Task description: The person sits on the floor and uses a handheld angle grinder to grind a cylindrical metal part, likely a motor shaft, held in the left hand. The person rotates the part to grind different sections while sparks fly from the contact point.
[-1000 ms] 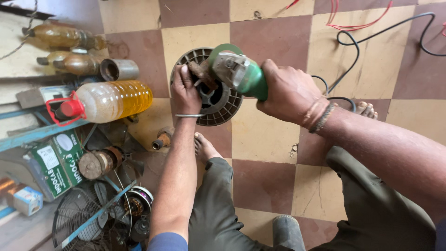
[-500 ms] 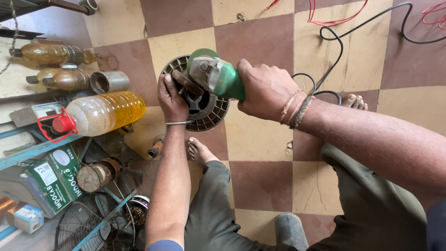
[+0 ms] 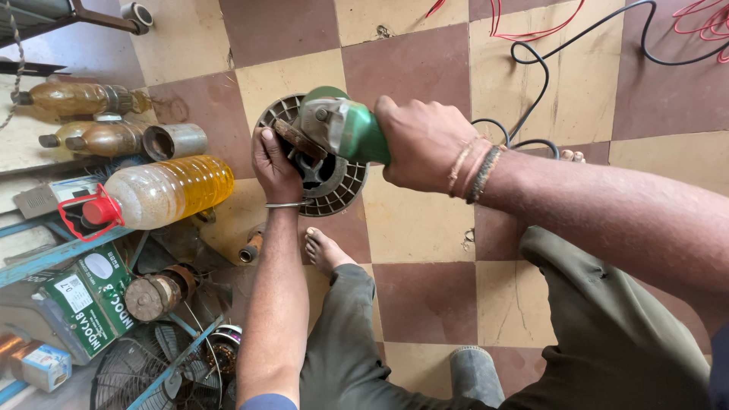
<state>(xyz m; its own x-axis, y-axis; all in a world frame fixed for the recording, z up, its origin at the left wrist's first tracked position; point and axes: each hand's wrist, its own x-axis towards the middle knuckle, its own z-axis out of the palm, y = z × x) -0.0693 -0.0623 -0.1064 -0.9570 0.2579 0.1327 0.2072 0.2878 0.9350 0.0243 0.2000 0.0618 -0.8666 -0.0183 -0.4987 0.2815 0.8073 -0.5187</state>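
Seated on checkered floor (image 3: 425, 228), brown and cream tiles, legs drawn up, one bare foot (image 3: 323, 250) at 6 o'clock below the work.

Right hand (image 3: 421, 144) wrapped closed round body of green angle grinder (image 3: 342, 129); beaded and thread bands at wrist. Grinder head pointing toward 9 o'clock, disc and guard hanging over the work.

Left hand (image 3: 275, 163) clamped on near-left edge of round ribbed metal housing (image 3: 334, 186), fingers curled over rim, thin bangle at wrist. Housing flat on floor at picture centre, partly hidden under grinder head. Disc contact with housing: cannot tell, guard in the way.

Black power cord (image 3: 531, 83) trailing off toward 1 o'clock; red wires (image 3: 524, 34) at 12 to 1.

At 9 o'clock: plastic bottle of yellow oil (image 3: 163, 193) with red cap, lying on its side. Two brown bottles (image 3: 83, 99) and a short metal tube (image 3: 175, 140) toward 10. Green carton (image 3: 83, 296) and wire fan guard (image 3: 144, 380) at 7 to 8.

Judged step: tool being lined up on centre of housing, one hand steadying, one hand steering. No sparks or dust visible, so cutting or grinding likely not under way.

Next move, as judgement: firm hold on housing against spin; left fingers kept well off disc path; cord kept behind tool; oil bottle close by, worth minding if sparks fly.
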